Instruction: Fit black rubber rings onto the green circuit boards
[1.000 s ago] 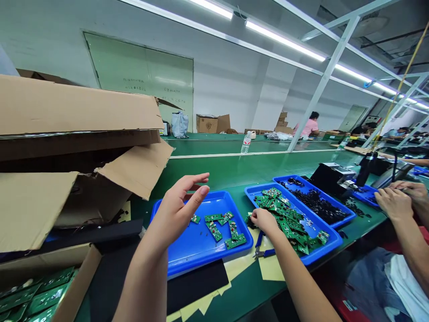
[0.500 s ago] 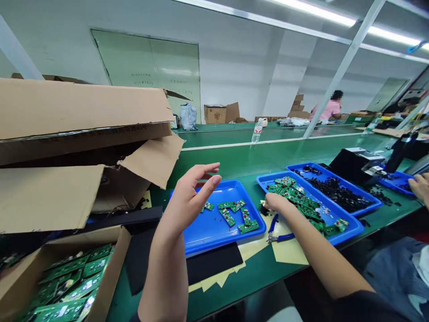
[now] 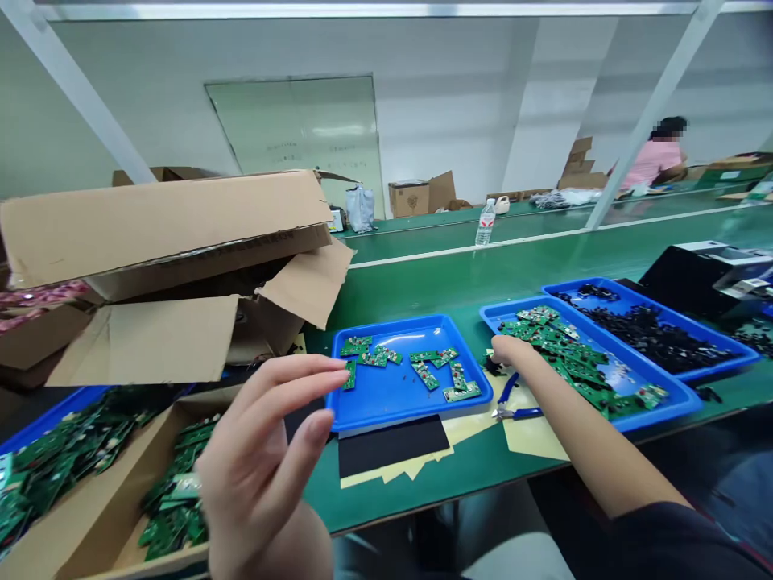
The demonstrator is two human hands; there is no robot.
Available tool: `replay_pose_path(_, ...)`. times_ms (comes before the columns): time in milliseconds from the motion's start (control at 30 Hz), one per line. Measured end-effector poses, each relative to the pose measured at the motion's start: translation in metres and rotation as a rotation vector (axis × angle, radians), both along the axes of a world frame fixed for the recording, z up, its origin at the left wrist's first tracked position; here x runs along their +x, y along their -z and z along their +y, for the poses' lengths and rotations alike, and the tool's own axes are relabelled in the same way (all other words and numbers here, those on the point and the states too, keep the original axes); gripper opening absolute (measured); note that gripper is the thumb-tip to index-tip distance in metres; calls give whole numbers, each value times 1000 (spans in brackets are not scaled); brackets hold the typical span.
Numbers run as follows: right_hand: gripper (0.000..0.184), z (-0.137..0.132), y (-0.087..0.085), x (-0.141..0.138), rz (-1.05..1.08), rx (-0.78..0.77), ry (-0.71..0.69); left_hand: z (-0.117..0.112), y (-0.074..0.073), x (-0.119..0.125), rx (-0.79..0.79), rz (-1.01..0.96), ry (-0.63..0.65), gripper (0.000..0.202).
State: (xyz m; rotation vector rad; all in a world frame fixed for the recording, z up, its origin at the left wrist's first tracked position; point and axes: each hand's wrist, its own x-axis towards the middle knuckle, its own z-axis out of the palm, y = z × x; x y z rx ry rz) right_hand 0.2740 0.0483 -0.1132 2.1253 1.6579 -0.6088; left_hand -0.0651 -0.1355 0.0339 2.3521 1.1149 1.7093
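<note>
My left hand point(image 3: 271, 459) is raised in front of the cardboard box, fingers stretched out and thumb apart, with nothing held. Past its fingertips lies a blue tray point(image 3: 386, 412) with several small green circuit boards point(image 3: 462, 392) spread on it. My right hand point(image 3: 510, 353) is down between this tray and a second blue tray point(image 3: 685, 403) heaped with circuit boards point(image 3: 561, 362). Its fingers are curled and mostly hidden; small dark pieces point(image 3: 493, 366) show beside them, and what it grips cannot be made out. Blue-handled cutters point(image 3: 510, 399) lie just below it.
An open cardboard box point(image 3: 130, 495) of circuit boards stands at lower left, below large torn cartons point(image 3: 169, 229). A third blue tray point(image 3: 746, 354) holds black parts. Black and yellow sheets point(image 3: 392, 447) lie at the table's front. A bottle point(image 3: 485, 222) stands behind; a person point(image 3: 655, 161) sits far right.
The view has turned left and down, showing more boards at lower left. My left hand has moved down and left, away from the middle tray. My right hand stays by the tray edge.
</note>
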Motion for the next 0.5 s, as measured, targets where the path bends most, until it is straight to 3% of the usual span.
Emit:
replay_pose_path(67,32,0,1,2,5,-17,-11,7,21,-10,-92,136,-9,12)
replay_pose_path(133,32,0,4,5,14,-28,-29,10,53,-23,-323,241,-69,14)
replay_pose_path(200,31,1,8,8,21,-33,-49,8,87,-35,-608,326,-225,17)
replay_pose_path(300,30,2,15,12,22,-26,-76,-2,127,-45,-757,366,-351,14)
replay_pose_path(400,30,2,22,14,25,12,-88,-8,149,-41,-854,388,-410,13)
replay_pose_path(500,30,0,26,16,43,89,-88,-4,159,-34,-931,406,-454,17)
